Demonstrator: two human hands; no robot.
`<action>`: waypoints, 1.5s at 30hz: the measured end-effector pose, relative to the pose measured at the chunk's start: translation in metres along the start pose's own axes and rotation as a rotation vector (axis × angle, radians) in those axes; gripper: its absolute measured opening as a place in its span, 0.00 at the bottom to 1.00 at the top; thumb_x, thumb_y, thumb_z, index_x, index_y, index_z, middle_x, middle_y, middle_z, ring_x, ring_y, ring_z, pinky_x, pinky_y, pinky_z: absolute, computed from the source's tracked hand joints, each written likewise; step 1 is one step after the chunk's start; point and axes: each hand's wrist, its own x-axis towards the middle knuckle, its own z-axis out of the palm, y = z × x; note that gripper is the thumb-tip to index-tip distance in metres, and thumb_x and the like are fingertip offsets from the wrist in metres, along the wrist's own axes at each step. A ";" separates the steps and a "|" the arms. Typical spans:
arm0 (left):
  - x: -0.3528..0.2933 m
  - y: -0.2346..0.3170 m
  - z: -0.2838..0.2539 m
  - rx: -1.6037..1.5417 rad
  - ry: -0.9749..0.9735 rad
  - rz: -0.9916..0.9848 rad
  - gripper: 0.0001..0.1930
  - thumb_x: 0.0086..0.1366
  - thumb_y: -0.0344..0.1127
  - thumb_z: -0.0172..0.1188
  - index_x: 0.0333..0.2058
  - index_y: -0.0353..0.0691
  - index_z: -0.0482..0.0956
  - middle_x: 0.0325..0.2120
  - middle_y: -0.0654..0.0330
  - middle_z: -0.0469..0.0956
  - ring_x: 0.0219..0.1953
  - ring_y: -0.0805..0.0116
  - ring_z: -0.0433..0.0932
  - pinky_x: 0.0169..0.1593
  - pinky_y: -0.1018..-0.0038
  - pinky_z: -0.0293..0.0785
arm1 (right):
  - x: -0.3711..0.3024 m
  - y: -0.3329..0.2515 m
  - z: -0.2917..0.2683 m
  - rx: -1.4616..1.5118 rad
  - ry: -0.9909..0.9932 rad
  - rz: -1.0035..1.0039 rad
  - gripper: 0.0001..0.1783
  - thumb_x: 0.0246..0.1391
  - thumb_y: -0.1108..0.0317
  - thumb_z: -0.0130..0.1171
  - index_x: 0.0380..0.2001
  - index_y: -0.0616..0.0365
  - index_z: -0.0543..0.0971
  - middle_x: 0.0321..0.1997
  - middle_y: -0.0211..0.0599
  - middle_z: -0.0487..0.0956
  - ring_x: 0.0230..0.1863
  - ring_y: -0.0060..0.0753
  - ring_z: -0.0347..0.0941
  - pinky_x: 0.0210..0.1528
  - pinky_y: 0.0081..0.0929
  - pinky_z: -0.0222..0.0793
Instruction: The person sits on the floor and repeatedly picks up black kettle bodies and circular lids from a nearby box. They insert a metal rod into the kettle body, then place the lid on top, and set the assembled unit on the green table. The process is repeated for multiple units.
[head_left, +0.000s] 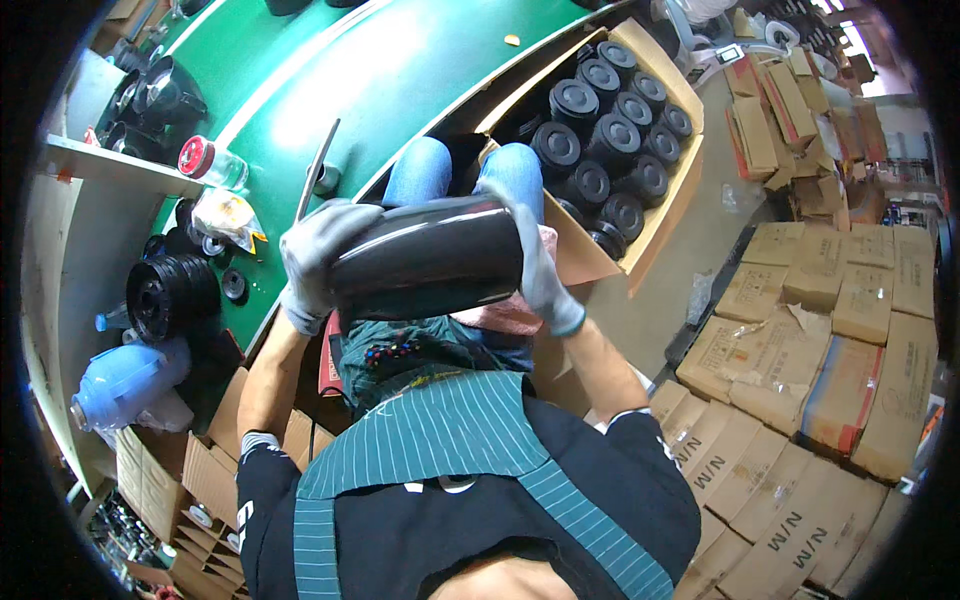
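Glossy black cylinder (430,258) seems unfinished, clamped in my grey-gloved left hand (318,258) and right hand (540,272); black canisters (616,134) within brown carton (672,208) edges look done.

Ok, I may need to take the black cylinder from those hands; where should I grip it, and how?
Take the cylinder by its middle, from above, probably with a wide wrap: the left hand and right hand hold its ends, its upper side between them is bare, and its round, glossy surface could slip from a pinch.
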 end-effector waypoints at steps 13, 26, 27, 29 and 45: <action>-0.004 -0.009 0.004 -0.251 0.003 -0.194 0.22 0.61 0.40 0.68 0.51 0.33 0.88 0.42 0.49 0.89 0.46 0.55 0.90 0.50 0.65 0.84 | -0.011 -0.006 0.013 0.102 0.014 -0.296 0.49 0.78 0.33 0.34 0.84 0.63 0.49 0.87 0.52 0.51 0.87 0.49 0.46 0.87 0.41 0.38; -0.072 -0.010 0.083 0.019 -0.276 0.174 0.37 0.56 0.35 0.75 0.65 0.39 0.76 0.63 0.48 0.77 0.64 0.43 0.78 0.71 0.42 0.69 | 0.049 -0.050 -0.066 -0.196 -0.202 -0.107 0.32 0.67 0.50 0.64 0.66 0.59 0.79 0.69 0.46 0.80 0.69 0.42 0.76 0.73 0.36 0.68; -0.071 -0.027 0.075 0.147 -0.355 0.179 0.35 0.57 0.35 0.74 0.64 0.39 0.77 0.63 0.47 0.77 0.65 0.43 0.77 0.70 0.42 0.69 | 0.048 -0.048 -0.057 -0.355 -0.253 -0.073 0.38 0.59 0.47 0.72 0.66 0.60 0.79 0.65 0.46 0.82 0.66 0.47 0.79 0.70 0.38 0.72; -0.084 -0.076 0.076 0.291 -0.125 0.070 0.30 0.59 0.36 0.72 0.61 0.39 0.79 0.63 0.48 0.78 0.65 0.41 0.75 0.68 0.43 0.67 | 0.044 -0.008 -0.026 -0.590 -0.217 -0.342 0.39 0.54 0.45 0.76 0.63 0.58 0.81 0.62 0.51 0.83 0.65 0.53 0.79 0.70 0.44 0.72; 0.056 0.010 0.043 -0.429 -0.567 -0.381 0.31 0.68 0.29 0.71 0.69 0.37 0.77 0.50 0.53 0.89 0.51 0.66 0.87 0.58 0.65 0.82 | 0.034 0.017 0.013 0.873 0.357 0.236 0.49 0.78 0.30 0.33 0.81 0.62 0.53 0.70 0.57 0.75 0.67 0.50 0.79 0.71 0.43 0.75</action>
